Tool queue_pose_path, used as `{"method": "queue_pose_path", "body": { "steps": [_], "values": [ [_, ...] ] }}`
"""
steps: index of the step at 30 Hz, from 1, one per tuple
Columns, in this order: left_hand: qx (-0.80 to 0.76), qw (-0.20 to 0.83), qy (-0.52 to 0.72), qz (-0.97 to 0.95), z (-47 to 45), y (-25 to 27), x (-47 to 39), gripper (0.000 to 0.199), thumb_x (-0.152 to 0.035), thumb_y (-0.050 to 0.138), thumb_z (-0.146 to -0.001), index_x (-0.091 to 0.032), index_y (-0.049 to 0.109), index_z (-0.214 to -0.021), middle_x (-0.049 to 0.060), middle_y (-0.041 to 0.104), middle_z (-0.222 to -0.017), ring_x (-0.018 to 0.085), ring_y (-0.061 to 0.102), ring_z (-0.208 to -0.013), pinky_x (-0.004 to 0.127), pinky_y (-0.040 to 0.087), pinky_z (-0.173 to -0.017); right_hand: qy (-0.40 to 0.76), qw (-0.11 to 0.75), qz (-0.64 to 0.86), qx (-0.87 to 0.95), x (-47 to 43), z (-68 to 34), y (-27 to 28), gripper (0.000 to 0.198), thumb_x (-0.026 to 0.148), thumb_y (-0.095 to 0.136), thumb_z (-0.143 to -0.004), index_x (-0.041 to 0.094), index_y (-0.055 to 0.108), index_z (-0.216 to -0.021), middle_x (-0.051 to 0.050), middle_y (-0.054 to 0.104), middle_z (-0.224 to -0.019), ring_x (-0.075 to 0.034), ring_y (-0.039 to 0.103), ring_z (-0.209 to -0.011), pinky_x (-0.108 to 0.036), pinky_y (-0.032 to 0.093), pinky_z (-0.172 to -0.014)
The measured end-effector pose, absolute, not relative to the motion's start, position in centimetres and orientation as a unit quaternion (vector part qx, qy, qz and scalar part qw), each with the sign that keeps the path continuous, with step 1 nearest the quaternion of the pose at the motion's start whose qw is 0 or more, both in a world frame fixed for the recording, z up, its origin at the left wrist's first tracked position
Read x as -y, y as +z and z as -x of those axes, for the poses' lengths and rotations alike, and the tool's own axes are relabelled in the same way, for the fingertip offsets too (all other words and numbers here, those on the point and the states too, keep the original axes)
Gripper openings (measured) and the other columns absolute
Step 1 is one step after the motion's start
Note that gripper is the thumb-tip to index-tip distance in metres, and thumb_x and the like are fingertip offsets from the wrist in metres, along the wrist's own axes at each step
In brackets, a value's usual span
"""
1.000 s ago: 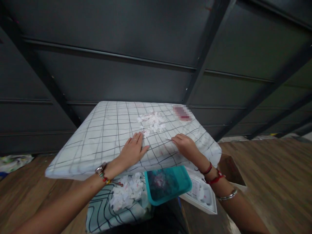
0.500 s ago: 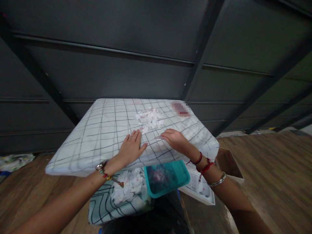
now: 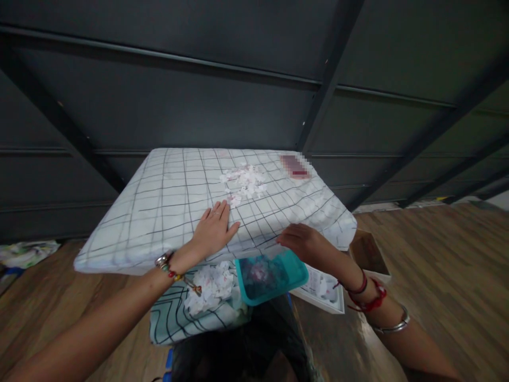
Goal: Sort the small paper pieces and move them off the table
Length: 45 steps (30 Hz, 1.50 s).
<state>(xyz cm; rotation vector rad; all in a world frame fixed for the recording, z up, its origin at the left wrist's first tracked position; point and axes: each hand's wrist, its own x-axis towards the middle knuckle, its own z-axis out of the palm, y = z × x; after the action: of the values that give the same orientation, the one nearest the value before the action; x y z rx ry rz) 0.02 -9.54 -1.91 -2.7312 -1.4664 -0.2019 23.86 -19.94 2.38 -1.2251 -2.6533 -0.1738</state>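
My left hand (image 3: 212, 231) lies flat on the checked white cloth (image 3: 159, 196), fingers stretched and thumb out to the side. Just past its fingertips is a loose pile of small white paper scraps (image 3: 246, 180). My right hand (image 3: 302, 244) is closed in a pinch over the table's front edge, above the right part of a teal plastic tub (image 3: 298, 270). A small thin pale piece seems to show at its fingertips, too blurred to name exactly. Inside the tub lie small reddish and pale bits (image 3: 260, 273).
A second heap of white scraps (image 3: 212, 286) rests on a green patterned cloth (image 3: 178, 318) below the table edge. Right of the tub are an open white box (image 3: 338, 306) and a brown carton (image 3: 368, 254). A blurred-out reddish item (image 3: 294, 166) lies at the back right. Dark panels stand behind.
My right hand has moved from the cloth toward me and to the right, over the tub. My left hand stays flat in place. The view has tilted slightly.
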Motion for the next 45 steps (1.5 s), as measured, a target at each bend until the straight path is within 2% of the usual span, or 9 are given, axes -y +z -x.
{"method": "queue_pose_path", "body": {
  "steps": [8,13,18,24,30,36,40,45],
  "values": [
    [0.468,-0.03,-0.057,0.881,-0.1,-1.4,9.3,0.067,-0.049,0.024,-0.09,-0.001,0.023,-0.136,0.018,0.024,-0.143,0.029,0.018,-0.132,0.043,0.02,-0.105,-0.059,0.139,0.484,0.862,17.6,-23.2,4.0,0.025,0.02,0.038,-0.09,0.015,0.062,-0.091,-0.006,0.06,-0.083,-0.015,0.053,-0.08,-0.027,0.042,-0.069],
    [0.474,-0.02,-0.063,0.878,0.0,-1.8,9.3,0.063,-0.045,0.024,-0.091,-0.001,0.024,-0.135,0.017,0.025,-0.143,0.028,0.018,-0.132,0.042,0.018,-0.106,-0.05,0.099,0.432,0.895,15.4,-21.3,2.7,0.023,0.018,0.039,-0.09,0.016,0.061,-0.09,-0.005,0.059,-0.082,-0.015,0.051,-0.08,-0.028,0.04,-0.071],
    [0.476,-0.009,-0.063,0.877,0.0,-1.9,9.4,0.062,-0.043,0.026,-0.09,0.0,0.026,-0.135,0.017,0.026,-0.142,0.027,0.018,-0.132,0.041,0.018,-0.106,-0.058,0.125,0.395,0.908,18.7,-22.0,1.6,0.021,0.013,0.04,-0.088,0.015,0.061,-0.09,-0.006,0.06,-0.083,-0.016,0.05,-0.08,-0.029,0.041,-0.073],
    [0.475,-0.027,-0.062,0.877,0.0,-1.6,9.4,0.061,-0.043,0.027,-0.09,-0.001,0.026,-0.135,0.017,0.025,-0.142,0.028,0.018,-0.132,0.042,0.018,-0.106,-0.049,0.141,0.419,0.896,21.0,-23.5,3.2,0.021,0.014,0.041,-0.088,0.015,0.062,-0.089,-0.007,0.061,-0.082,-0.016,0.053,-0.079,-0.03,0.043,-0.071],
    [0.465,-0.066,-0.083,0.879,0.6,-0.2,7.8,0.066,-0.05,0.026,-0.088,-0.004,0.024,-0.135,0.018,0.026,-0.142,0.028,0.022,-0.131,0.039,0.024,-0.104,-0.048,0.239,0.494,0.835,13.8,-25.1,5.3,0.024,0.023,0.039,-0.09,0.016,0.063,-0.091,-0.007,0.063,-0.087,-0.016,0.056,-0.083,-0.028,0.043,-0.076],
    [0.494,-0.058,-0.112,0.86,1.0,0.2,3.2,0.069,-0.055,0.023,-0.087,-0.006,0.026,-0.136,0.017,0.025,-0.143,0.03,0.019,-0.132,0.042,0.026,-0.102,-0.047,0.163,0.545,0.821,5.6,-26.4,3.7,0.023,0.019,0.042,-0.088,0.014,0.065,-0.089,-0.007,0.063,-0.086,-0.016,0.057,-0.083,-0.026,0.041,-0.074],
    [0.457,-0.038,-0.128,0.879,1.2,-0.2,-0.7,0.066,-0.051,0.023,-0.089,-0.005,0.024,-0.136,0.017,0.025,-0.143,0.028,0.018,-0.132,0.04,0.024,-0.104,-0.041,0.157,0.534,0.829,3.2,-26.6,2.7,0.023,0.021,0.042,-0.089,0.015,0.064,-0.089,-0.007,0.064,-0.088,-0.015,0.057,-0.085,-0.025,0.041,-0.074],
    [0.337,-0.04,-0.118,0.933,2.3,-0.2,-2.3,0.073,-0.053,0.034,-0.087,-0.011,0.009,-0.141,0.012,0.013,-0.147,0.024,0.01,-0.134,0.036,0.021,-0.107,-0.035,0.168,0.46,0.871,2.2,-25.4,2.7,0.026,0.022,0.037,-0.091,0.015,0.062,-0.091,-0.006,0.064,-0.087,-0.014,0.057,-0.086,-0.026,0.042,-0.075]
  ]
}}
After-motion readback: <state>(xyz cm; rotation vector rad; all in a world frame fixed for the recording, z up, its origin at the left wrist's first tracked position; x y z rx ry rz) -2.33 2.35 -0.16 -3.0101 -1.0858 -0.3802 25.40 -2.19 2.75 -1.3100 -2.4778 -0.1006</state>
